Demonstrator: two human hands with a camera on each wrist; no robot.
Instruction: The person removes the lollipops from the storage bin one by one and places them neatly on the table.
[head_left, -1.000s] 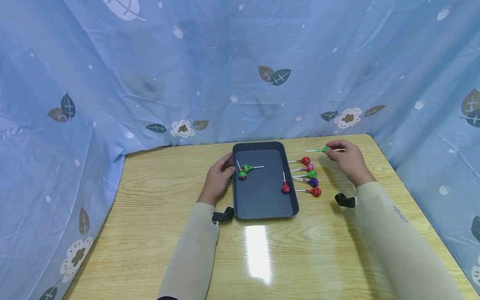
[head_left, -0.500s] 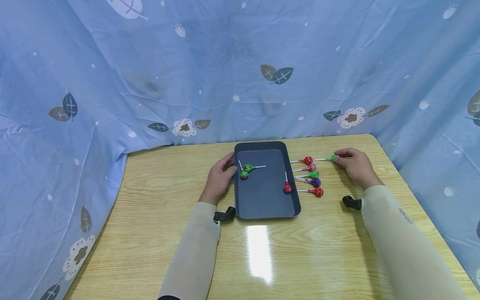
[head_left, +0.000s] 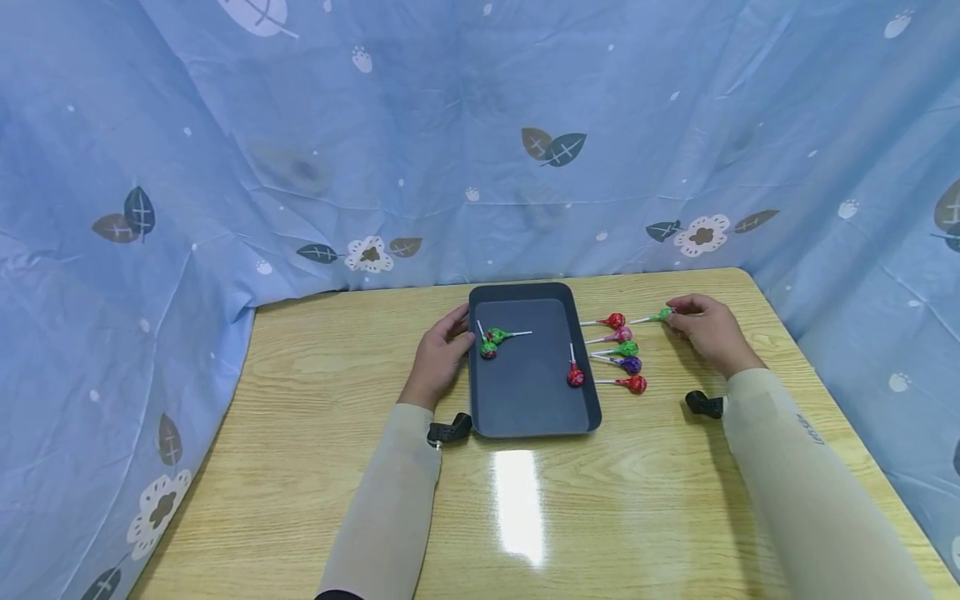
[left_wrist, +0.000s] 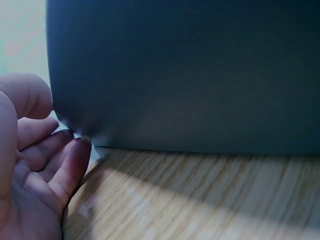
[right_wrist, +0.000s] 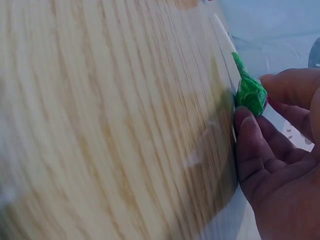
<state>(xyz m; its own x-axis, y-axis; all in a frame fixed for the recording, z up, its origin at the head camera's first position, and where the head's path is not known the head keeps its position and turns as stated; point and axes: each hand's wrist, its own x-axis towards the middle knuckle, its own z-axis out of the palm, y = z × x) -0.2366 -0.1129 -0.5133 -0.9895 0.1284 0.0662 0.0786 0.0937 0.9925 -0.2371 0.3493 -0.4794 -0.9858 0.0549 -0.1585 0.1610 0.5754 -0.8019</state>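
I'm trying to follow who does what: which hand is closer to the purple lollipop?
The right hand. It pinches a green lollipop, beyond and right of the purple lollipop. The left hand is farther, across the tray, at its left side.

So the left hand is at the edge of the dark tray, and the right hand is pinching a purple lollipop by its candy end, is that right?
Not quite: the lollipop in the right hand is mainly green, not purple, as the right wrist view shows. It is pinched by its candy end, and the left hand is at the edge of the dark tray.
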